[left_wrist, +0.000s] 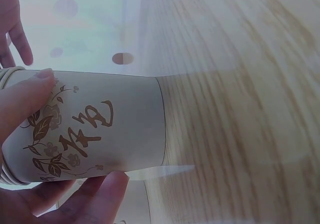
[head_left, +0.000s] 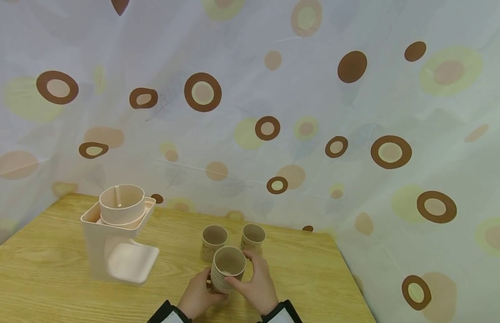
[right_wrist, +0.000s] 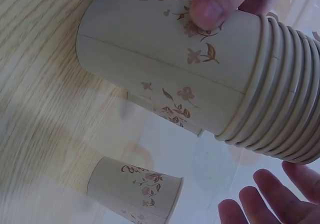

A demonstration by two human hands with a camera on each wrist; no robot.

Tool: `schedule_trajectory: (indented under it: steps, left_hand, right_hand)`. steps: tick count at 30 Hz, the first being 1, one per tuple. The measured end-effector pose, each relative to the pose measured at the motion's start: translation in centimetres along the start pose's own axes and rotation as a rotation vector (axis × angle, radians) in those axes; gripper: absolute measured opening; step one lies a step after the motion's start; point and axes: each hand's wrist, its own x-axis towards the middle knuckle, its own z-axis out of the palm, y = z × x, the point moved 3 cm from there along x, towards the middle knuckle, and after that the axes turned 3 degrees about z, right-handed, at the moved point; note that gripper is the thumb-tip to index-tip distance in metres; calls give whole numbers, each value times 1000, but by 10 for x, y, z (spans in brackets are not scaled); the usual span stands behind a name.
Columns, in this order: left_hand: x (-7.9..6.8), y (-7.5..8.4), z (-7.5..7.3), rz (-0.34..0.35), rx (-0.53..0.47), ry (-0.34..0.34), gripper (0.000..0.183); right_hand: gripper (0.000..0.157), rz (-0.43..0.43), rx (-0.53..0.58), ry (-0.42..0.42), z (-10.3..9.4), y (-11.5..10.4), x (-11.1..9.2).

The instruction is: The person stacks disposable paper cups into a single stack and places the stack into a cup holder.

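Observation:
A stack of nested paper cups (head_left: 229, 262), printed with brown flowers, is upright near the front of the table. My left hand (head_left: 199, 294) grips its lower part from the left; in the left wrist view the thumb and fingers (left_wrist: 112, 191) lie around the printed wall. At the rims, on the right, is my right hand (head_left: 259, 280), its thumb in front and fingers spread. In the right wrist view its fingertips (right_wrist: 262, 179) are beside the rims, not curled round them. Two single paper cups stand behind the stack, one left (head_left: 213, 240) and one right (head_left: 253, 237).
A cream-coloured appliance (head_left: 97, 251) with a round open cylinder (head_left: 122, 211) on top and a flat base plate (head_left: 133, 262) stands on the left of the wooden table (head_left: 44, 287). A patterned cloth (head_left: 234, 58) hangs behind and to the right.

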Motion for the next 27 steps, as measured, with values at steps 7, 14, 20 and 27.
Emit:
schedule_trajectory:
  steps: [7,14,20,27]
  left_hand:
    - [1,0,-1,-5,16,10,68]
    - [1,3,-2,-22,0,-6,69]
    - [1,4,-4,-37,16,2,69]
    - [-1,7,-2,-22,16,5,70]
  right_hand:
    - [73,27,-13,-17,-1,1,1]
    - [57,93,33,160,-23,18,25]
    - [70,234,-25,147,-29,50,65]
    - [92,312,-113,85,-15,71,86]
